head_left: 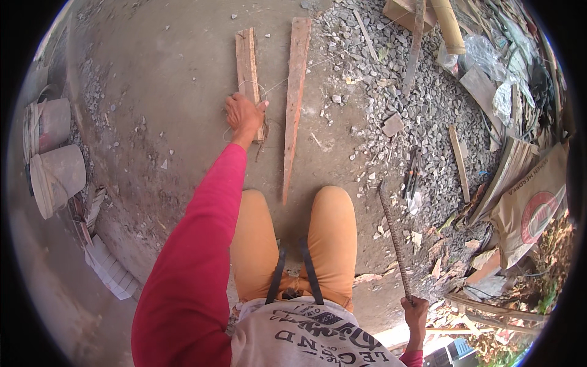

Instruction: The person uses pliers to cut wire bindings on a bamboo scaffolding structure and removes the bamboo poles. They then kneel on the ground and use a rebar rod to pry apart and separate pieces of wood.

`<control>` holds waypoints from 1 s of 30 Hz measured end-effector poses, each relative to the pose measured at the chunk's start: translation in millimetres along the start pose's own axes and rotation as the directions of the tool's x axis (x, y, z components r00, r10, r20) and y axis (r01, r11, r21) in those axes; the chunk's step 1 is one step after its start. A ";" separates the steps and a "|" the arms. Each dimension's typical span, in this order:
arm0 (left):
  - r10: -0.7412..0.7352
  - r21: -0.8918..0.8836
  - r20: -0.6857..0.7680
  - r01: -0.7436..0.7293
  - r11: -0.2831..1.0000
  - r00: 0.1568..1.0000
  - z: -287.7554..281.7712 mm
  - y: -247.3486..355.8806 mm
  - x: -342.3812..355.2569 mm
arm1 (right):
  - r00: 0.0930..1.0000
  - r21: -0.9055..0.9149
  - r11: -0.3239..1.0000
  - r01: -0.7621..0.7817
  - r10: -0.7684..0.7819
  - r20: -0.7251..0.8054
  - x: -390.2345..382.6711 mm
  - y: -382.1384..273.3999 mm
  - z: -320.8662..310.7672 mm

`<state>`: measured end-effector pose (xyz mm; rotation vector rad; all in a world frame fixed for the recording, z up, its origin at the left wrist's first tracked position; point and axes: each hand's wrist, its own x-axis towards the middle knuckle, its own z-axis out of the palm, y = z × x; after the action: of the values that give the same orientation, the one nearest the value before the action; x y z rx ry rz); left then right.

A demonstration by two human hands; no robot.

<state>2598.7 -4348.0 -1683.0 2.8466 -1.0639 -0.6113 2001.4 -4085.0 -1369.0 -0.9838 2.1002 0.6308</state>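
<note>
My left hand (244, 117) reaches forward and is closed over the near part of a short wooden board (246, 58) lying on the ground. A thin string (278, 84) loops about this board near my fingers and trails off to the right. My fingertips are partly hidden. Beside it, and apart from it, lies a longer wooden stake (296, 92) that tapers to a point toward me. Down at my right side, my right hand (416, 309) is wrapped around the lower end of a ribbed steel bar (397, 248), which slants up and forward over the ground.
Grey gravel (367, 85) spreads at the right, with pliers (413, 174) on it. Farther right are wood scraps (458, 162), clear plastic (486, 58), a bamboo pole (448, 27) and a brown paper sack (529, 205). Two dirty buckets (58, 174) lie at the left.
</note>
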 end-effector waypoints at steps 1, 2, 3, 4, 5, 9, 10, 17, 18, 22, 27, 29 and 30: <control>0.004 -0.013 -0.039 -0.005 1.000 0.999 1.2 3.4 -4.5 | 1.000 -0.003 1.000 0.010 -0.010 0.004 -0.6 0.6 0.3; 0.113 -0.048 -0.042 -0.115 0.992 0.993 4.1 10.6 -8.2 | 1.000 -0.005 1.000 0.019 -0.019 0.007 -1.6 1.5 0.5; 0.217 -0.083 -0.054 -0.221 0.972 0.975 7.1 20.7 -13.0 | 0.999 -0.009 0.999 0.032 -0.032 0.009 -1.1 2.3 -0.5; 0.321 -0.117 -0.069 -0.328 0.938 0.944 11.3 32.9 -18.0 | 0.999 -0.015 0.999 0.040 -0.040 -0.006 -1.9 4.8 0.4; 0.346 -0.077 0.016 -0.344 0.936 0.938 18.3 50.6 -24.6 | 0.999 -0.020 0.999 0.045 -0.045 -0.021 -3.3 8.8 2.6; 0.187 -0.089 0.170 -0.174 0.981 0.968 60.7 64.1 -17.8 | 0.995 -0.094 0.992 0.086 -0.090 -0.041 3.2 5.2 1.0; 0.205 -0.135 0.197 -0.181 0.974 0.959 59.4 71.7 -21.9 | 0.993 -0.076 0.992 0.101 -0.106 -0.055 0.4 6.5 3.4; 0.331 -0.597 0.135 -0.190 0.780 0.934 17.6 98.8 -112.0 | 0.992 -0.036 0.993 0.114 -0.116 -0.052 -5.7 18.3 25.6; 0.341 -0.676 0.159 -0.149 0.721 0.927 10.7 98.9 -122.0 | 0.990 -0.030 0.991 0.127 -0.128 -0.054 -5.3 18.6 27.9; 0.435 -0.652 0.058 -0.296 0.698 0.898 -20.7 90.8 -146.9 | 0.969 0.006 0.975 0.223 -0.221 -0.113 -7.5 19.6 36.8; 0.552 -0.505 0.103 -0.435 0.746 0.827 -85.3 38.2 -129.7 | 0.881 -0.027 0.926 0.375 -0.366 -0.300 -15.4 19.1 50.3; 0.552 -0.393 0.085 -0.481 0.784 0.830 -91.1 -7.4 -110.9 | 0.915 0.032 0.939 0.344 -0.327 -0.237 -13.5 27.4 52.6; 0.528 -0.341 0.063 -0.479 0.809 0.847 -89.9 -34.3 -101.5 | 0.929 0.058 0.944 0.325 -0.308 -0.205 -12.9 30.1 52.1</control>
<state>2584.2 -4265.7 -1570.9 2.1364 -1.5154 -0.8616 2004.0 -4026.3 -1387.5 -1.3416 2.0492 0.2822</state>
